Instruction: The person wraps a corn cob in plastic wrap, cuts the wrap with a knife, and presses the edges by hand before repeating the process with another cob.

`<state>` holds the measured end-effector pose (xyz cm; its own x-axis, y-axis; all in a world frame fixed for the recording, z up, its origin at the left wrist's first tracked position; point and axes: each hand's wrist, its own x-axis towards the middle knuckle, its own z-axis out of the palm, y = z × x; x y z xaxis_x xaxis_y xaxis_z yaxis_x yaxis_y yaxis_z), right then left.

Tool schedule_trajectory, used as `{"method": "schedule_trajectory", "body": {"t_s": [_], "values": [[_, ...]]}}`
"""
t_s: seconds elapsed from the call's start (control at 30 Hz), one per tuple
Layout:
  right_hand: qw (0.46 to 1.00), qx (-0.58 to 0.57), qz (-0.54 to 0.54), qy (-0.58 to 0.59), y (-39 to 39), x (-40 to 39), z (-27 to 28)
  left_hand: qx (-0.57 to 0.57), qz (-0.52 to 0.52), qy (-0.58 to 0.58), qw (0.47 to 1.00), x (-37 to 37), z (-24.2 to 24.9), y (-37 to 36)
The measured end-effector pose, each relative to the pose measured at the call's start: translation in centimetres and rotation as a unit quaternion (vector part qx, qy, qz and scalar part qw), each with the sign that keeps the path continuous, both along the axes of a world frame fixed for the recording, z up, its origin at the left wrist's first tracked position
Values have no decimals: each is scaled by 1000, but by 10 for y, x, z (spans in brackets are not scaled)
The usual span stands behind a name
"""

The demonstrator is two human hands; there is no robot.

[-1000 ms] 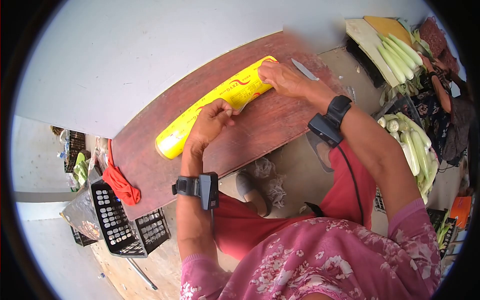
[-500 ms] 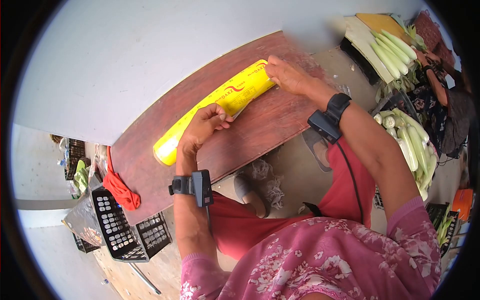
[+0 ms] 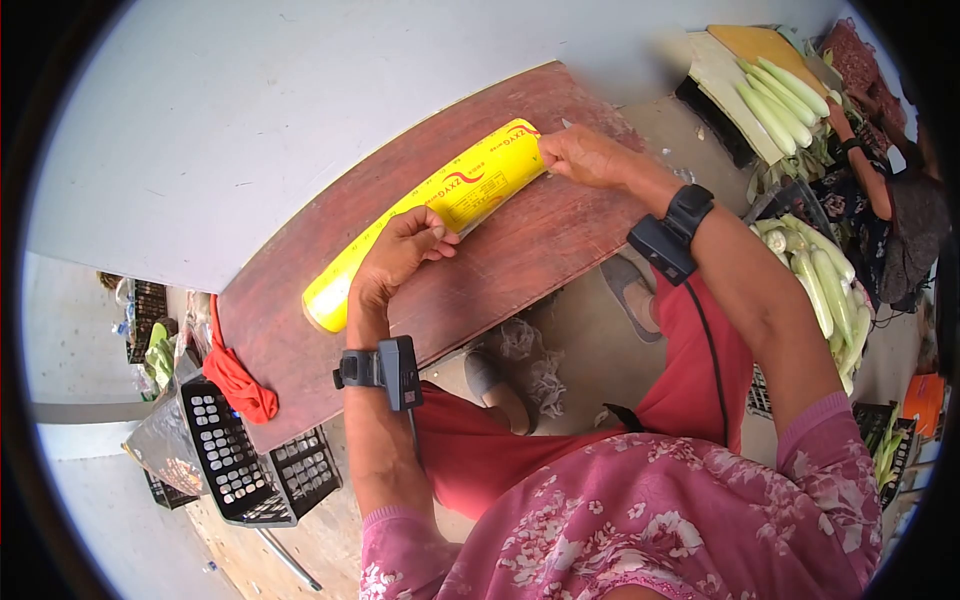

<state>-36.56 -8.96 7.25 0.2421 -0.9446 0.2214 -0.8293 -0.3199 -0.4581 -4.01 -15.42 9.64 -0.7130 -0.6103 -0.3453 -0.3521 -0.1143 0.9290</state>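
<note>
A long roll of cling film in a yellow printed wrapper [image 3: 485, 178] lies slantwise on the dark red wooden table [image 3: 290, 260]. My left hand [image 3: 405, 250] rests across its middle, with thumb and fingers pinched at the wrapper's near edge. At the far right end of the roll, my right hand [image 3: 585, 157] pinches the wrapper's corner between thumb and bent fingers. The near edge of the wrapper stands slightly away from the roll between my hands. My fingers hide exactly how much of the wrapper each one grips.
A red cloth [image 3: 240, 375] hangs over the table's left end, above a black plastic crate [image 3: 230, 450]. Pale green long vegetables [image 3: 825, 280] fill a container at right, and more lie on a board [image 3: 735, 100]. Another person's arm [image 3: 865, 165] reaches there. A white wall borders the table.
My right hand has shifted slightly to the right and down, away from the roll's end. My left hand keeps its pinch, and the roll stays nearly in place.
</note>
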Motion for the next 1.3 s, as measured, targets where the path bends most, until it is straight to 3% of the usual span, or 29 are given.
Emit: {"method": "schedule_trajectory", "body": {"t_s": [0.23, 0.33, 0.43, 0.53, 0.63, 0.83, 0.93, 1.03, 1.23, 1.3], "values": [[998, 61, 35, 3, 9, -4, -3, 18, -44, -16, 999, 0, -3, 3], [999, 30, 44, -8, 19, 0, -1, 11, -56, -33, 998, -2, -3, 8], [997, 70, 14, 13, 23, 3, 3, -8, -62, -52, 997, -4, -2, 10], [998, 4, 55, 10, 25, 0, 1, -10, -77, -60, 995, -4, -4, 8], [995, 81, 53, 26, 24, -4, -5, 2, -89, -76, 993, -6, -3, 11], [982, 128, 51, 131, 24, 2, -9, -44, -121, -123, 984, -11, -1, 21], [978, 15, 66, 199, 35, 9, -3, -70, -125, -132, 981, -13, 0, 23], [981, -21, 77, 179, 44, 12, 1, -88, -130, -142, 977, -12, 1, 24], [989, 27, 71, 123, 45, 15, -2, -91, -132, -151, 975, -13, 2, 25], [990, 90, 58, 86, 41, 15, 3, -100, -128, -162, 973, -14, 3, 25]]}}
